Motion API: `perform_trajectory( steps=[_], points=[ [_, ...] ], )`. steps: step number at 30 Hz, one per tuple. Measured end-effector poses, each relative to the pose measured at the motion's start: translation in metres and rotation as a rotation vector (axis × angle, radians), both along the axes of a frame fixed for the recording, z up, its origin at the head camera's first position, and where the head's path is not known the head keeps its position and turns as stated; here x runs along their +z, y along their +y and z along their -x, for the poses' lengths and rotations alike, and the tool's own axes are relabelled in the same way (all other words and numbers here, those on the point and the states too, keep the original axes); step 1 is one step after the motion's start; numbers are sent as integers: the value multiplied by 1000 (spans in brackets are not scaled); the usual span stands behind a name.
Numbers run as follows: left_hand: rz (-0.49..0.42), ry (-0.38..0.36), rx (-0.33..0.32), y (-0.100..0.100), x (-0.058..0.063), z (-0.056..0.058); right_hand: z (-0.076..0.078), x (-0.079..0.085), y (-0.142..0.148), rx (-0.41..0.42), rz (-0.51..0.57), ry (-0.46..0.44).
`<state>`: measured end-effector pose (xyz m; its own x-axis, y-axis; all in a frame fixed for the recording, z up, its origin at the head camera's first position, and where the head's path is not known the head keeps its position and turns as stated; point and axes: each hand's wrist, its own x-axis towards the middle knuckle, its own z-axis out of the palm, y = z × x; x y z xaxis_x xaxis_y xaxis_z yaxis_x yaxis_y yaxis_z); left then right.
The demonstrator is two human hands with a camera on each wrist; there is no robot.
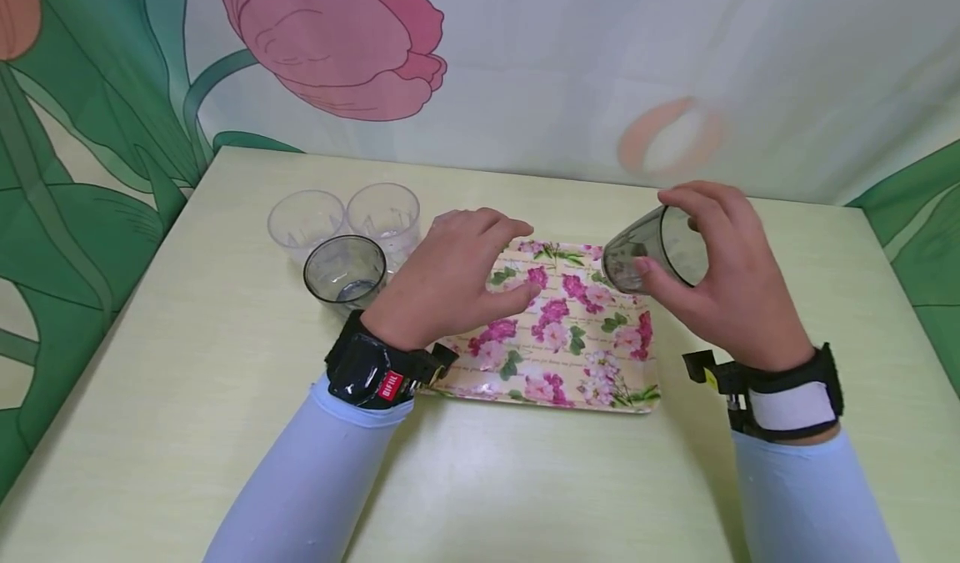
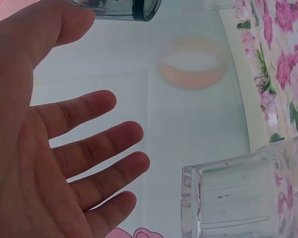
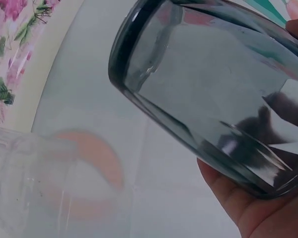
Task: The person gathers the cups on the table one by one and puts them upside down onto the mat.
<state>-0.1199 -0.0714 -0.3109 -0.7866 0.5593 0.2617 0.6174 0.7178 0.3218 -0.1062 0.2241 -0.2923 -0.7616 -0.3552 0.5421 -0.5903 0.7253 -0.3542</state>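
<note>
My right hand (image 1: 723, 271) holds a grey tinted glass (image 1: 637, 254) tilted above the right end of a floral tray (image 1: 555, 379). In the right wrist view, the fingers curl round this glass (image 3: 223, 84). My left hand (image 1: 453, 284) hovers over the tray's left part, hiding some of it; its fingers are spread and nothing lies against the palm in the left wrist view. Beside the left wrist stands another grey glass (image 1: 345, 271), upright. Behind it are two clear cups, one on the left (image 1: 303, 221) and one on the right (image 1: 382, 213).
A pale table (image 1: 525, 480) extends around the tray. A curtain (image 1: 525, 121) with large flowers and leaves hangs behind its far edge. Part of a clear cup (image 2: 233, 198) shows low in the left wrist view, and a faint one (image 3: 30, 178) in the right wrist view.
</note>
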Motion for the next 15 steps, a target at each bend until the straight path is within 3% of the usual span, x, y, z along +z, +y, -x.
perform_trajectory(
  steps=[15],
  points=[
    [7, -37, -11, 5, -1, -2, -3, -5, -11, 39, -2, -29]
  ],
)
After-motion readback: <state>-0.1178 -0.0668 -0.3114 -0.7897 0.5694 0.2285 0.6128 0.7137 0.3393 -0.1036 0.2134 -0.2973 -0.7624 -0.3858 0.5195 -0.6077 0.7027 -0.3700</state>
